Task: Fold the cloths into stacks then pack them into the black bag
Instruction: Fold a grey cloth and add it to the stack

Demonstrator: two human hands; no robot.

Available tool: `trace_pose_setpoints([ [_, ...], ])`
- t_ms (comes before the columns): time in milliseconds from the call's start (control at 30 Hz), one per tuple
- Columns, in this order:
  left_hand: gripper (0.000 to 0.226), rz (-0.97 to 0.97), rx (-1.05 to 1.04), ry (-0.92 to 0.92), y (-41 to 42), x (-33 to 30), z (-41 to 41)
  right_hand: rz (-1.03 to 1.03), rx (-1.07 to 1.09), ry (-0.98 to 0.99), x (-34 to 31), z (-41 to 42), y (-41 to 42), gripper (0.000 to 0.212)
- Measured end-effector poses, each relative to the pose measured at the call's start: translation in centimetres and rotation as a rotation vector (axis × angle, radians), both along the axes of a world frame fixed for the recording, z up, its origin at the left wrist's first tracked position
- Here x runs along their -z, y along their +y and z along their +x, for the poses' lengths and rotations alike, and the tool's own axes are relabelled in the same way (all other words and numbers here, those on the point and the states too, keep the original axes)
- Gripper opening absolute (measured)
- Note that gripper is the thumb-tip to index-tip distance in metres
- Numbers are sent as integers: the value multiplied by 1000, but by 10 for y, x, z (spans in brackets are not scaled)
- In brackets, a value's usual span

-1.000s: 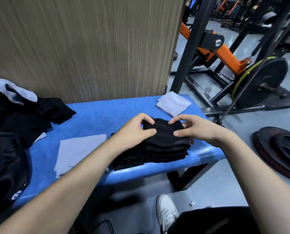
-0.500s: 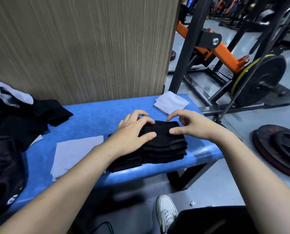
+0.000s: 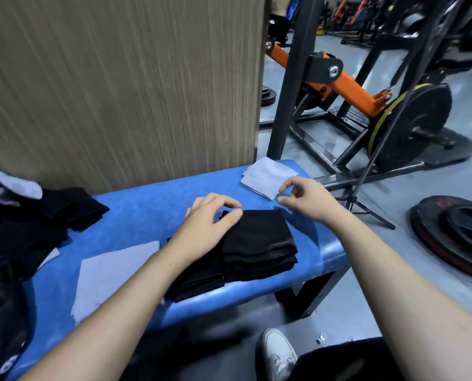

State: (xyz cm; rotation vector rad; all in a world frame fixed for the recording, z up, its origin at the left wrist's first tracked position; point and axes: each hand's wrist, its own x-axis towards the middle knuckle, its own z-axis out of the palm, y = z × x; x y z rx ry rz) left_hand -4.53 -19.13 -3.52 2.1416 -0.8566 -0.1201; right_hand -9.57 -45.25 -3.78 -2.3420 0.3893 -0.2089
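Observation:
A stack of folded black cloths (image 3: 259, 243) sits near the front right of the blue bench (image 3: 146, 210), with a lower black folded pile (image 3: 199, 281) against its left side. My left hand (image 3: 207, 224) rests on the stack's left far corner, thumb on the top cloth and fingers loosely bent. Beyond the stack, my right hand (image 3: 303, 199) hovers with loosely curled fingers and holds nothing. It is just right of a folded grey cloth (image 3: 267, 177). The black bag (image 3: 1, 312) lies at the left edge.
A flat grey cloth (image 3: 111, 273) lies on the bench under my left forearm. Unfolded black cloths (image 3: 36, 224) and a white one (image 3: 12, 185) are heaped at the left. A wood-grain wall (image 3: 119, 78) backs the bench. Weight plates (image 3: 454, 232) and a rack (image 3: 292, 78) stand to the right.
Both hands were pinching, then pressing the top black cloth. My right hand has now lifted off the stack and moved back toward the grey cloth. My left hand stays on the stack.

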Motion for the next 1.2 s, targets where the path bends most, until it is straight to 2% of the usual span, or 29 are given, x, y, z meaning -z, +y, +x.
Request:
trace_pose_setpoints([
  [133,12,30,-36,-34,-21,-3,26,-174,120,-68,16,19,-4,27],
  [300,25,330,-27,-253,-59,-8,62,-389,157,-65,36,32,-3,45],
  [433,39,478,70,-348,-89,-4,75,-483,246,-107,42,43,1,26],
  [567,56,503,68,-267,-109,6,80,-406,282,-255,38,50,8,9],
  [600,55,490,45,-272,-112,8,80,-417,286,-320,36,52,10,8],
  [700,23,356,-59,-380,-114,5,77,-473,276,-466,30,53,15,9],
  [733,19,285,-82,-370,-113,2,76,-478,264,-469,29,52,16,9],
  [833,29,124,-111,-287,-104,-13,72,-454,248,-301,30,48,13,23],
  [933,32,25,-111,-302,-86,-29,69,-360,318,-173,29,44,7,28],
  [1067,37,-109,-189,-275,-52,-48,63,-199,404,-203,13,41,10,13],
  [1200,33,-221,-310,-234,-13,-64,59,-14,425,-239,-2,44,19,13],
])
